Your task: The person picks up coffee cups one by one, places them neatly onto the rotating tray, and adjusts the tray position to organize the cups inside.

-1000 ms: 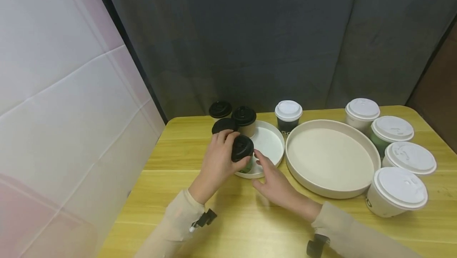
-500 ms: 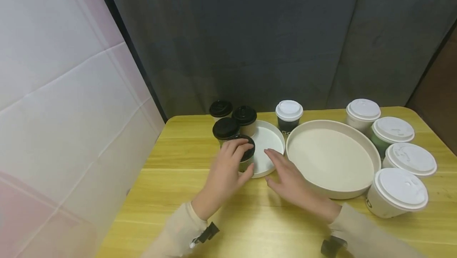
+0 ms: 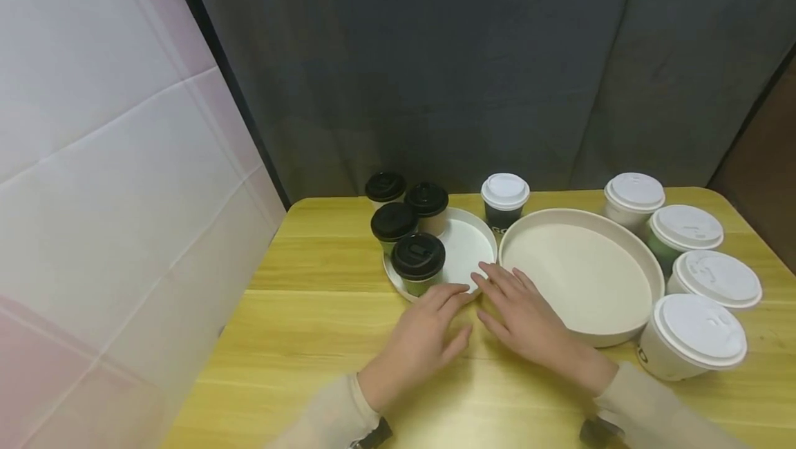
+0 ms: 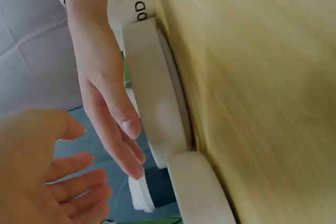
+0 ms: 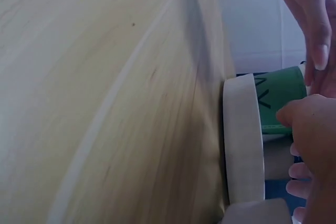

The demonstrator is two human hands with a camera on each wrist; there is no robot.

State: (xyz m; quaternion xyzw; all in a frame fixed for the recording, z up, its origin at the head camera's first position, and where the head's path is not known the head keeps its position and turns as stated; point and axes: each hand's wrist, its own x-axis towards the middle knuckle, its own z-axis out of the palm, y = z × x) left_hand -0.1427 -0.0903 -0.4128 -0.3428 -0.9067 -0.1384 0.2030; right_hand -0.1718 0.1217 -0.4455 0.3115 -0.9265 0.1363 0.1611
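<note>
A green paper cup with a black lid (image 3: 419, 257) stands upright in the small round white tray (image 3: 468, 240), at its near left part. My left hand (image 3: 423, 342) hovers just in front of that tray, fingers loosely bent, holding nothing. Beside it, my right hand (image 3: 525, 318) is spread over the tray's near right edge, also holding nothing. In the left wrist view both hands appear apart, and the right hand (image 4: 105, 87) has relaxed fingers. The right wrist view shows the green cup (image 5: 281, 98) behind the tray wall (image 5: 244, 140).
More black-lidded cups (image 3: 394, 222) cluster at the small tray's left and back. A white-lidded black cup (image 3: 504, 200) stands behind, between the trays. Right of it lies a larger cream tray (image 3: 578, 269), with several white-lidded cups (image 3: 693, 331) along its right side.
My left hand has let go of the green cup and drawn back toward the near side and right. My right hand has moved right, away from the cup.
</note>
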